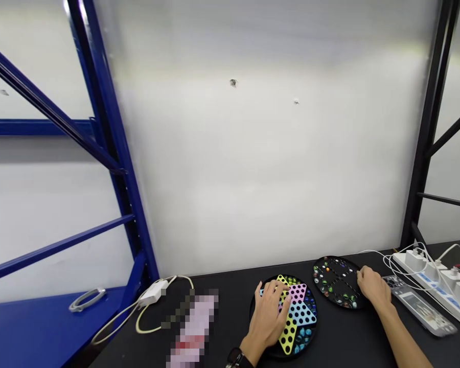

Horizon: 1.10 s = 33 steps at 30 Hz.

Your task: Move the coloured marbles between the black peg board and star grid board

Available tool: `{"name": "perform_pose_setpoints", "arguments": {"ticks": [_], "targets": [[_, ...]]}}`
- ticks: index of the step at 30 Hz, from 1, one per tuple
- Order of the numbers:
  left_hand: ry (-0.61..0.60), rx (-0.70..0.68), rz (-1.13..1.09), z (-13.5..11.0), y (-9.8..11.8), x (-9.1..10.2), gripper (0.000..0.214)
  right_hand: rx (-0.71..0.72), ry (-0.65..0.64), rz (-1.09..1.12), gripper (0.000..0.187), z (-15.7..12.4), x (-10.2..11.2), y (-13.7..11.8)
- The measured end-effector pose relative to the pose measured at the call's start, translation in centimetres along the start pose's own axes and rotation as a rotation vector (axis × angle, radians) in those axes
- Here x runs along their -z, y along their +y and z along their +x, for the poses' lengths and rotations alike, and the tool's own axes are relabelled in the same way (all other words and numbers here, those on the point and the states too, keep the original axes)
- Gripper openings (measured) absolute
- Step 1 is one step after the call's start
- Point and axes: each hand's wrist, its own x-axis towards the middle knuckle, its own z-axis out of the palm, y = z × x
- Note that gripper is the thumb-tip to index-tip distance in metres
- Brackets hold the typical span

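Note:
A round Chinese checkers board [305, 313] with a yellow, pink and blue star lies on the black table, with marbles in pockets around the star. My left hand [270, 314], with a dark watch on the wrist, rests palm down over the board's left part, fingers spread. To the right is a round black tray [339, 282] holding colourful marbles in grooves and holes. At that tray's right edge is my right hand [373, 287], its fingers curled in. What those fingers hold, if anything, is hidden.
White power strips [425, 276] with plugs and cables stand at the right, beside a phone-like device in a clear case [419, 306]. A white adapter [153, 293] with a cord and a pixelated pinkish item [195, 327] lie left. Blue rack posts [118, 153] rise behind.

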Motion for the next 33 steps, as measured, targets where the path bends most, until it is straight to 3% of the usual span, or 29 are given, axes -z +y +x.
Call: {"name": "perform_pose_setpoints", "arguments": {"ticks": [9, 11, 13, 16, 21, 28, 33], "targets": [[0.024, -0.006, 0.080, -0.1, 0.0, 0.1, 0.027, -0.005, -0.017, -0.039, 0.021, -0.9, 0.8, -0.4], [0.019, -0.004, 0.080, -0.1, 0.0, 0.1, 0.027, -0.029, 0.005, 0.139, 0.016, -0.7, 0.9, -0.6], [0.023, -0.010, 0.080, -0.1, 0.1, 0.1, 0.027, -0.058, -0.006, 0.472, 0.016, -0.5, 1.0, -0.9], [0.015, -0.010, 0.070, 0.0, 0.0, -0.1, 0.027, -0.050, -0.096, 0.860, 0.022, -0.3, 1.0, -1.5], [-0.002, -0.004, 0.062, 0.1, -0.2, -0.3, 0.027, -0.027, -0.235, 1.028, 0.018, -0.8, 0.6, -2.8], [0.010, -0.015, 0.070, 0.2, -0.1, -0.3, 0.027, 0.058, -0.345, 1.025, 0.026, -1.6, 1.3, -3.1], [0.025, -0.019, 0.112, 0.1, -0.1, -0.2, 0.029, 0.266, -0.376, 0.583, 0.029, -2.1, 1.3, -1.4]]}}
